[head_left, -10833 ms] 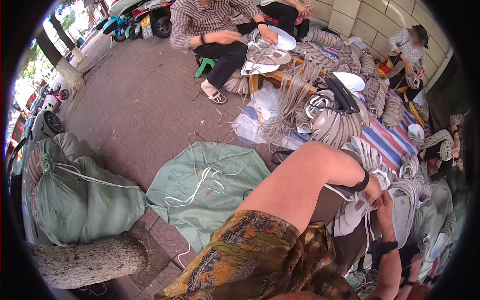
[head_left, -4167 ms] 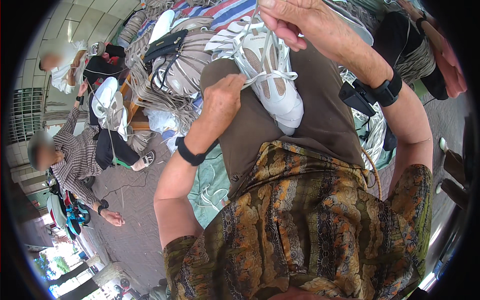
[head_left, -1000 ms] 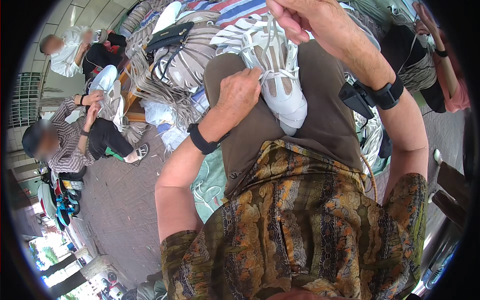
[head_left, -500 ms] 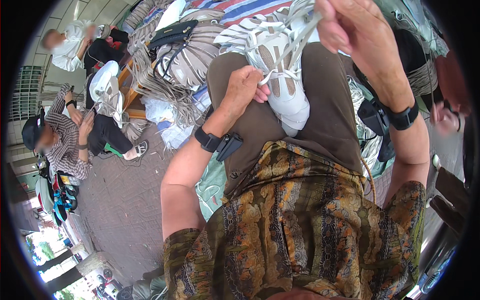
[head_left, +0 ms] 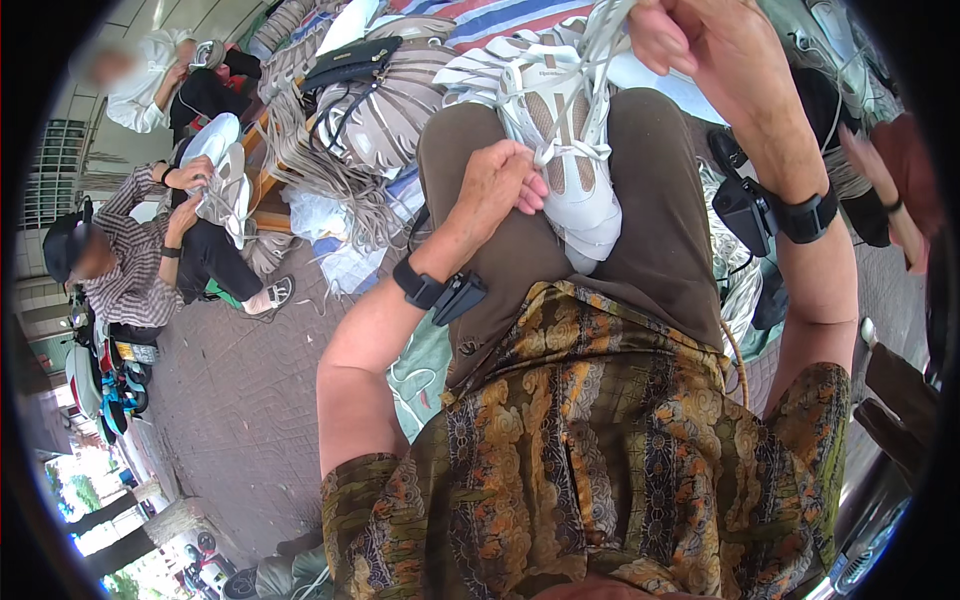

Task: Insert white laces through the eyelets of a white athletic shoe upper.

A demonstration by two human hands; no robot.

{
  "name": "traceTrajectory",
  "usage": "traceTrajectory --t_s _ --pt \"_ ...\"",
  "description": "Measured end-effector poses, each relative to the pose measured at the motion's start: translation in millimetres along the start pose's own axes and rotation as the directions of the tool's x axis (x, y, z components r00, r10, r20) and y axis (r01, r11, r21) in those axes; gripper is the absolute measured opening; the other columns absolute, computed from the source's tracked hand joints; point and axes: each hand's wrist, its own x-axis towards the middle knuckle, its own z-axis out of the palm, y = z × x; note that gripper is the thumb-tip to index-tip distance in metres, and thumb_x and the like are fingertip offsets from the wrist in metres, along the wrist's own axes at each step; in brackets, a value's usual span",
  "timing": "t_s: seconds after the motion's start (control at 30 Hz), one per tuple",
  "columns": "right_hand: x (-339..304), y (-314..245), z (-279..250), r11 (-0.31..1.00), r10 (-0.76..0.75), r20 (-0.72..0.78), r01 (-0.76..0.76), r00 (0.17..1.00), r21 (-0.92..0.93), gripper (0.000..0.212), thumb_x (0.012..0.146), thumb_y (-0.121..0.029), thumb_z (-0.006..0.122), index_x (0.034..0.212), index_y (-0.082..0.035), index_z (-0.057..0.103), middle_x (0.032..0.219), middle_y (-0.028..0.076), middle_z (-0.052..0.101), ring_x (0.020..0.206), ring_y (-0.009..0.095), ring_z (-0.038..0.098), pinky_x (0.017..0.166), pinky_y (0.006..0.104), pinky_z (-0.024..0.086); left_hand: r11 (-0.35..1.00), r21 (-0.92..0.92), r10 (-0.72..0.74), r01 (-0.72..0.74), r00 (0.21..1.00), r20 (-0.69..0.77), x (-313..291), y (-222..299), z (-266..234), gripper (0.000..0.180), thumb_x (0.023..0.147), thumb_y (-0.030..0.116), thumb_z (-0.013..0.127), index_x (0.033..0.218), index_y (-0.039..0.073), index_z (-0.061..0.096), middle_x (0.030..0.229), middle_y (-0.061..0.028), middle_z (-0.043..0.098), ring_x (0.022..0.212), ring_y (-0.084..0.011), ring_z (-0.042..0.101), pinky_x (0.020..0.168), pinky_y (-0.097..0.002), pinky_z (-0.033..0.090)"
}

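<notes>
A white and grey sneaker upper [head_left: 583,222] with tan mesh panels lies between my knees, its toe toward me. My left hand [head_left: 503,178] is at the left edge of its lacing, thumb and fingers closed on a pale shoelace low in the rows. Farther up and to the right, my right hand [head_left: 705,45] has its fingers curled at the light grey shoelace [head_left: 607,40], which runs up from the upper. The frame's top edge cuts off part of that hand and lace. Laces cross the lower rows.
Many grey uppers [head_left: 375,130] are heaped beyond my left knee, with a black purse [head_left: 348,63] on top. Hanging laces [head_left: 335,165] and a clear plastic bag [head_left: 318,215] are beside them. A person in a checked shirt [head_left: 130,290] sits left; another person's arm [head_left: 885,185] is at right.
My right hand has shifted slightly upward, and my left hand slightly right along the lacing. The person in the checked shirt now handles a white shoe. The other arm at right has swung upward.
</notes>
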Motion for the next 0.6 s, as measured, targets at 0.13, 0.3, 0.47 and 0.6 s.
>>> traceTrajectory --t_s 0.13,0.3,0.47,0.6 --pt "4.3 -5.1 15.9 0.988 0.054 -0.050 -0.060 0.997 -0.139 0.036 0.104 -0.029 0.046 0.079 -0.004 0.056 0.054 0.002 0.049 0.043 0.010 0.042 0.046 0.0234 0.037 0.939 0.319 0.114 -0.126 0.992 0.057 -33.5 -7.1 3.9 0.017 0.093 0.014 0.054 0.093 0.000 0.064 0.075 -0.0097 0.066 0.065 -0.0171 0.066 0.061 -0.0274 0.053" --pt "19.9 1.4 42.7 0.653 0.223 -0.605 -0.579 0.764 -0.489 0.040 0.105 -0.032 0.044 0.079 -0.004 0.057 0.053 0.002 0.048 0.044 0.011 0.041 0.045 0.0236 0.036 0.103 0.621 0.613 -0.777 0.541 0.576 -42.8 -4.8 16.4 0.028 0.079 0.006 0.067 0.107 0.005 0.061 0.109 -0.0108 0.063 0.105 -0.0334 0.060 0.087 -0.0392 0.051" --pt "28.3 22.7 28.6 0.670 0.385 -0.605 -0.662 0.697 -0.336 0.038 0.105 -0.030 0.042 0.080 -0.005 0.054 0.055 0.002 0.048 0.046 0.012 0.042 0.046 0.0248 0.036 0.050 0.627 0.537 -0.777 0.551 0.639 -14.2 -5.5 24.8 0.044 0.076 0.006 0.069 0.119 0.006 0.059 0.127 -0.0106 0.054 0.121 -0.0312 0.050 0.094 -0.0397 0.049" --pt "41.4 34.8 27.2 0.532 0.353 -0.800 -0.808 0.485 -0.254 0.029 0.103 -0.018 0.038 0.082 -0.004 0.051 0.059 0.002 0.048 0.052 0.013 0.045 0.051 0.0291 0.042 0.068 0.633 0.475 -0.772 0.583 0.660 -11.1 -9.9 22.7 0.045 0.075 0.007 0.070 0.119 0.007 0.059 0.127 -0.0091 0.055 0.121 -0.0297 0.050 0.092 -0.0380 0.050"
